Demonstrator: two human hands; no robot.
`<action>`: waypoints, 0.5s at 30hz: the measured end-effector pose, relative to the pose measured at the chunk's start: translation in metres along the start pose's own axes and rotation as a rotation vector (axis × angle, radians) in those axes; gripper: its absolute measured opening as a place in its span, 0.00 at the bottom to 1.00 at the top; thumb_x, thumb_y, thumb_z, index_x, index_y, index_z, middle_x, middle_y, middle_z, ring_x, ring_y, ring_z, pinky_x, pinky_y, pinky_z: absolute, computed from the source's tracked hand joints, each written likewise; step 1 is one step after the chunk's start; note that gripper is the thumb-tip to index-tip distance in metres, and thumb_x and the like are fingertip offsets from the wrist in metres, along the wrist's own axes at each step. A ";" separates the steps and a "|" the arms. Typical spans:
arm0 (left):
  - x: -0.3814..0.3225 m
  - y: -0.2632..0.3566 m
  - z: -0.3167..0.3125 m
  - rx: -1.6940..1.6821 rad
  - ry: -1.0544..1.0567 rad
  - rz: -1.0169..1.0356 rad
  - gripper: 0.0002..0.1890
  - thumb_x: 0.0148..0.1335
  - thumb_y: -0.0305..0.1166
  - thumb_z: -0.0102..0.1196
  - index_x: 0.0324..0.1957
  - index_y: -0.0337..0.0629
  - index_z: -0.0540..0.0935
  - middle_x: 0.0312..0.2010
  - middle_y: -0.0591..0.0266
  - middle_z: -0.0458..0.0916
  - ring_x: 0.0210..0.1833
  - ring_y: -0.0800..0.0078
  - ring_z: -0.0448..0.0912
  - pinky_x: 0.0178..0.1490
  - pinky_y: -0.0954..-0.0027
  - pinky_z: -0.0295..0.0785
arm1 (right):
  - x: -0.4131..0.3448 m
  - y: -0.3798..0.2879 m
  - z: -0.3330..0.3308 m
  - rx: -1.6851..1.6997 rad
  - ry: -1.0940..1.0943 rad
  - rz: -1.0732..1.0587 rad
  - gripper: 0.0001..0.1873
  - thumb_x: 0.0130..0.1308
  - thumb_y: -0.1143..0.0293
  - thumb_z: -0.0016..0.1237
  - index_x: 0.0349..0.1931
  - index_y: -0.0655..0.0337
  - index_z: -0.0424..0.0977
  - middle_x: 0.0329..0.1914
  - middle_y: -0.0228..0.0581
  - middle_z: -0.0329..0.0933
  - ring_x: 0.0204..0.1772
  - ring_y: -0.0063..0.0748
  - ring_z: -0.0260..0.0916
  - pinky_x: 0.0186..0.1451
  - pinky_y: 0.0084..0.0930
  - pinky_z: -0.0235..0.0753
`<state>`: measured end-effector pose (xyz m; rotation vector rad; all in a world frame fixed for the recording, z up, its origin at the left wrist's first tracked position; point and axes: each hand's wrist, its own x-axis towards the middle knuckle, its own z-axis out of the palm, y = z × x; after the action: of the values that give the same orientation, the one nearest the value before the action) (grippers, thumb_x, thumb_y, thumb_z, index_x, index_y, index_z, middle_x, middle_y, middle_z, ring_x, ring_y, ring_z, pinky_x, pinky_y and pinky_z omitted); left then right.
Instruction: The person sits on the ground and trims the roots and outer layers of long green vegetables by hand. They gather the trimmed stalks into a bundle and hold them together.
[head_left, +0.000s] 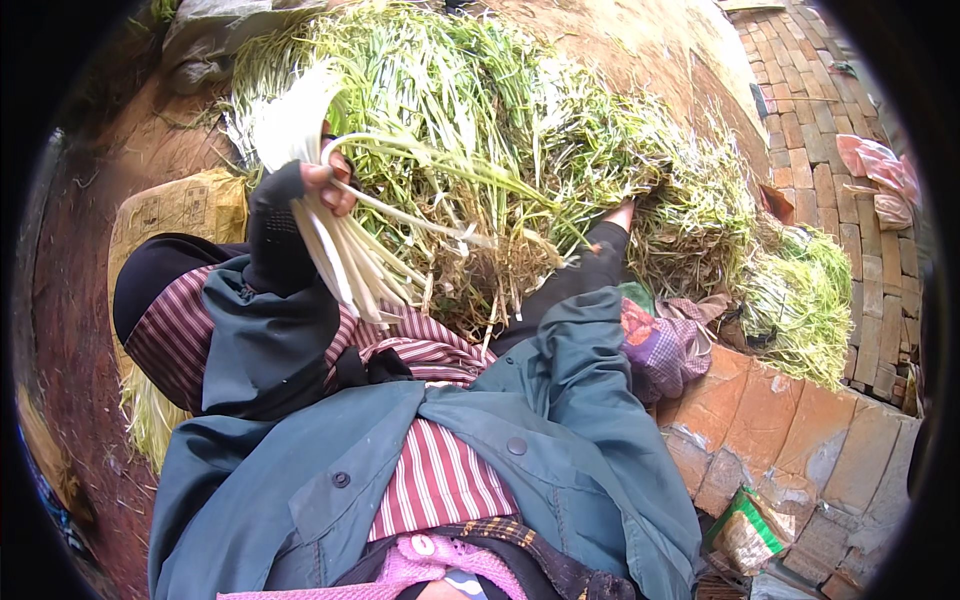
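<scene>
My left hand (330, 186), in a dark fingerless sleeve, is closed around a bundle of long whitish stalks (341, 259) that look like blanched garlic chives. Their pale ends hang down over my striped apron, and the upper part of the bundle is washed out by glare. One bent yellowish leaf (450, 166) trails from the hand to the right. Before me spreads a big heap of yellow-green leaves (450, 97), with dry brown litter along its near side. Into this heap reaches my right hand (621, 215); its fingers are hidden among the leaves.
A yellow printed sack (180, 206) lies beside my left knee. At the right is a smaller leaf pile (799, 307), near brick paving (817, 112). Stacked bricks (757, 420) and a green-and-white packet (752, 529) are at lower right. Pink cloth or plastic (877, 176) lies farther off.
</scene>
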<state>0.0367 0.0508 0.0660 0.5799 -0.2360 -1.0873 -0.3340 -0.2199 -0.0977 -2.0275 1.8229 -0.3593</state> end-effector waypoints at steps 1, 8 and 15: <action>0.002 0.002 -0.002 -0.032 -0.019 -0.006 0.20 0.53 0.29 0.52 0.49 0.34 0.68 0.28 0.63 0.71 0.26 0.78 0.67 0.33 0.76 0.67 | 0.002 -0.002 -0.012 0.018 0.043 -0.024 0.21 0.50 0.72 0.53 0.47 0.62 0.68 0.32 0.43 0.73 0.29 0.29 0.70 0.30 0.24 0.68; 0.008 -0.030 0.001 0.134 0.163 -0.109 0.10 0.52 0.28 0.54 0.33 0.31 0.74 0.28 0.58 0.75 0.27 0.73 0.72 0.34 0.71 0.69 | -0.093 -0.149 -0.040 0.926 -0.552 -0.505 0.19 0.61 0.78 0.42 0.54 0.62 0.66 0.55 0.37 0.68 0.55 0.23 0.64 0.50 0.21 0.69; 0.006 -0.027 0.009 0.289 0.190 -0.147 0.13 0.53 0.32 0.54 0.37 0.32 0.77 0.23 0.62 0.75 0.26 0.74 0.72 0.33 0.75 0.66 | -0.143 -0.177 -0.056 0.671 -0.929 -0.294 0.12 0.65 0.66 0.43 0.37 0.66 0.74 0.26 0.27 0.69 0.29 0.14 0.62 0.31 0.13 0.62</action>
<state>0.0143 0.0333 0.0579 0.9661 -0.1876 -1.1393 -0.2183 -0.0709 0.0408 -1.5518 0.7108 -0.0508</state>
